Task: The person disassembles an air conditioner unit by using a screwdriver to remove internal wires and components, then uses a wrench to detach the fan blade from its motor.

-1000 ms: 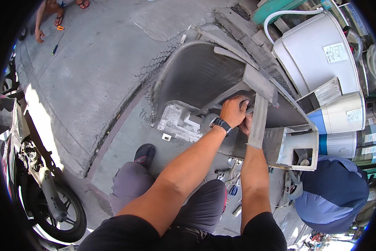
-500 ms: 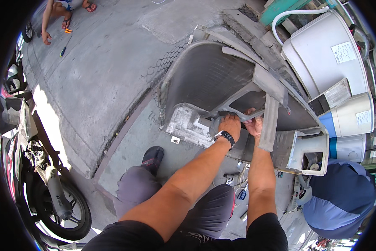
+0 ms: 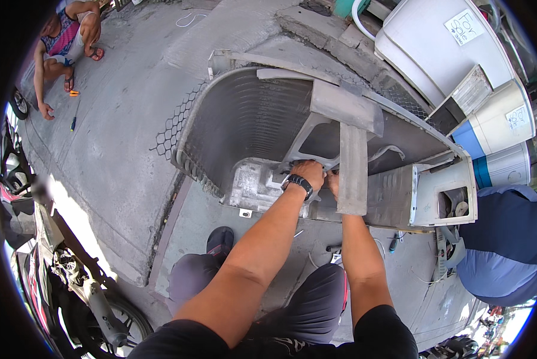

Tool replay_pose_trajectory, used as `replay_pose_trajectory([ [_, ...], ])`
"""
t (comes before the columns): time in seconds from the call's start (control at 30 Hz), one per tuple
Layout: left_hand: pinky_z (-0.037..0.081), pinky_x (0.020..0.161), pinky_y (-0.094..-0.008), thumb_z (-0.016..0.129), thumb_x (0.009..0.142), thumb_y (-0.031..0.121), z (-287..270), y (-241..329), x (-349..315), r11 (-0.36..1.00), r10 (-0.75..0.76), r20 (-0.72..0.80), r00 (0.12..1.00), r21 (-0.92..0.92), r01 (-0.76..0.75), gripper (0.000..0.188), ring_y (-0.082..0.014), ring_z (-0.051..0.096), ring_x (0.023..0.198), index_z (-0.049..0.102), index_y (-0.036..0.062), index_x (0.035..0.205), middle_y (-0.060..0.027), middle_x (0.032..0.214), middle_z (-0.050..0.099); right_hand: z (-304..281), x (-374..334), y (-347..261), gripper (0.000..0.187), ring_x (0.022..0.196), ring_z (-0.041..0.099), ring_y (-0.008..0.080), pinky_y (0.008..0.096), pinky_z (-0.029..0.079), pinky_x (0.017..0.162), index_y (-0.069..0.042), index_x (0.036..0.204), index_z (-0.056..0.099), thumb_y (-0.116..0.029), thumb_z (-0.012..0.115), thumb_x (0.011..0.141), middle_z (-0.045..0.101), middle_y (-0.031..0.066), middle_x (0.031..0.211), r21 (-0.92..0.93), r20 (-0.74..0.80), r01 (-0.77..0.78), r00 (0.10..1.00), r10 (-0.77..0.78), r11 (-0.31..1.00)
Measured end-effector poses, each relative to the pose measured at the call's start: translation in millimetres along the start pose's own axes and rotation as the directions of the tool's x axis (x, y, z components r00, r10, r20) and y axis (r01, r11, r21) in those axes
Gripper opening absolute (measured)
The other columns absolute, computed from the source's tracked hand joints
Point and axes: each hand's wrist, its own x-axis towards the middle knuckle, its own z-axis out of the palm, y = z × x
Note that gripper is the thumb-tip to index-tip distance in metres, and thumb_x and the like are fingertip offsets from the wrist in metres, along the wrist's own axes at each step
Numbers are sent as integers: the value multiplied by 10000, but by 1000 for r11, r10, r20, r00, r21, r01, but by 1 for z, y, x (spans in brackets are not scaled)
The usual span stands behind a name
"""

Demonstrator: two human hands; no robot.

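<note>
Before me lies an opened air-conditioner outdoor unit (image 3: 445, 194), with a curved, dark finned coil (image 3: 238, 113) along its far side. A grey metal bracket (image 3: 307, 133) stands inside it, and a flat grey strip (image 3: 353, 173) hangs down toward me. My left hand (image 3: 308, 172), with a black watch at the wrist, is closed at the bracket's lower end; what its fingers grip is hidden. Close beside it, my right hand (image 3: 333, 184) reaches in behind the strip, fingers bent in toward the left hand. The strip covers much of that hand.
A person (image 3: 68, 42) squats at the far left near a screwdriver (image 3: 73, 122). A motorcycle (image 3: 95, 299) stands at left. White tubs (image 3: 442, 42) and a blue cloth-covered object (image 3: 505, 245) line the right. Wire mesh (image 3: 176, 122) sticks out beyond the coil. Cables and tools lie near my knees.
The view has shifted, so the unit sits farther left and the squatting person shows more fully. My right hand has moved in beside the left, behind the strip. My left hand stays at the bracket.
</note>
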Motion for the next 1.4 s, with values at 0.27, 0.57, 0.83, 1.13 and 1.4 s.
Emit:
replay_pose_trajectory([
  [0.27,354,1035,-520,553,886,435,49,-9,-10,960,86,-116,989,276,-51,559,-364,384,1326,537,70,1310,-142,1374,505,20,26,28,375,844,670,260,382,535,716,67,1132,594,-250,589,931,677,162,961,-437,-49,-57,998,39,898],
  [0.57,414,986,-473,857,628,322,57,17,-74,999,-37,-447,894,-7,37,926,-451,456,1192,359,8,1342,-297,1290,424,39,4,13,275,501,406,116,297,302,404,-46,881,600,-313,635,942,517,19,670,-169,-107,-285,957,270,943],
  [0.83,397,1019,-462,897,572,253,37,14,-77,989,-34,-413,910,-144,-28,962,-406,460,1175,394,-8,1349,-258,1246,429,40,-7,4,551,525,441,173,350,372,466,16,943,620,-533,633,891,559,73,709,-188,-20,-148,989,147,971],
  [1.13,446,979,-375,906,587,275,40,-4,-55,906,-190,-421,887,-424,-7,874,-306,535,1127,469,-63,1265,-185,1211,519,41,-4,5,716,954,622,275,426,488,742,72,1174,607,-584,600,887,647,191,1132,-407,-116,-113,991,72,906],
  [1.4,414,999,-432,905,570,273,22,-1,-59,783,-324,-257,911,-614,105,903,-367,501,1137,419,-57,1256,-248,1190,495,53,-8,2,577,836,586,228,379,464,644,13,1097,667,-473,766,802,655,129,1047,-267,-99,-290,957,273,919],
])
